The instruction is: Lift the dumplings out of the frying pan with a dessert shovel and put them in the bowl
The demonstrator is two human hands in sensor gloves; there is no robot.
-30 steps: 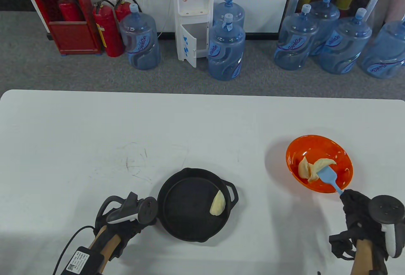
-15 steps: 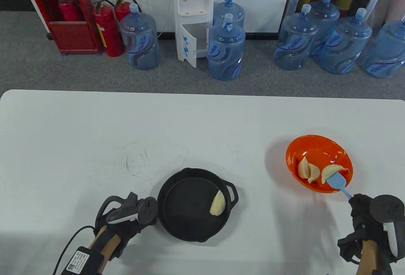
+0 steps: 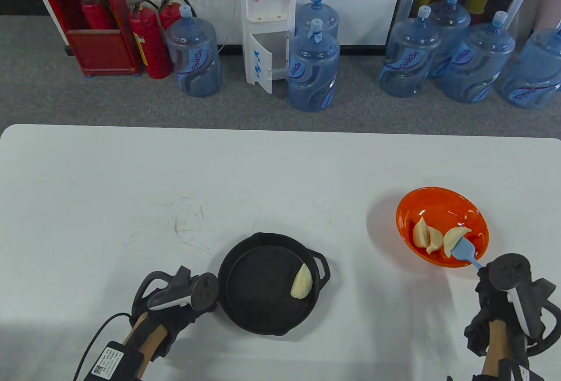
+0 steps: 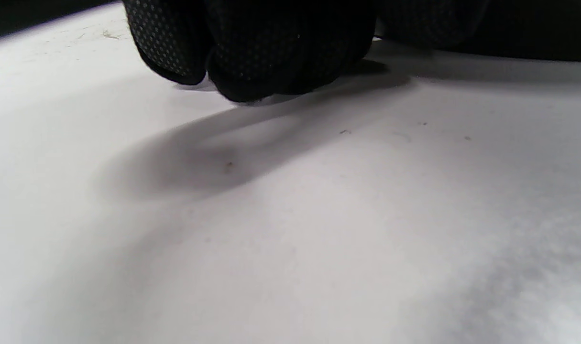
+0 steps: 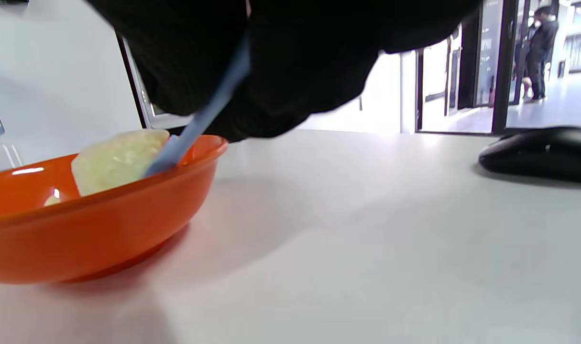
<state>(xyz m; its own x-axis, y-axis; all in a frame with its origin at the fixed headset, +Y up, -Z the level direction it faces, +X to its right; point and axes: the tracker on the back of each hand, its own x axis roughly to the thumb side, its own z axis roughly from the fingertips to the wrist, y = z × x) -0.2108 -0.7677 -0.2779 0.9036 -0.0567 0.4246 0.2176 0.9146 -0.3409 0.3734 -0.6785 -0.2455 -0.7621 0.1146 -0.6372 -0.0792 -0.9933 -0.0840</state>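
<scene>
The right hand (image 3: 499,297) pinches the slim handle of the blue silicone dessert shovel (image 3: 463,251), whose blade lies under the third dumpling (image 3: 455,239) in the glossy orange bowl (image 3: 438,199) at the right; I'd tilt it and slide it out low, so the soft, pleated dumpling stays put. The left hand (image 4: 252,52) rests curled, knuckles on the white table (image 3: 280,170), holding nothing beside the black cast-iron frying pan (image 3: 258,284), where one pale dumpling (image 3: 302,283) waits near its right wall.

An office: water dispenser (image 3: 267,26); spare water jugs (image 3: 313,67); fire extinguishers (image 3: 149,39); grey carpet (image 3: 109,100).
</scene>
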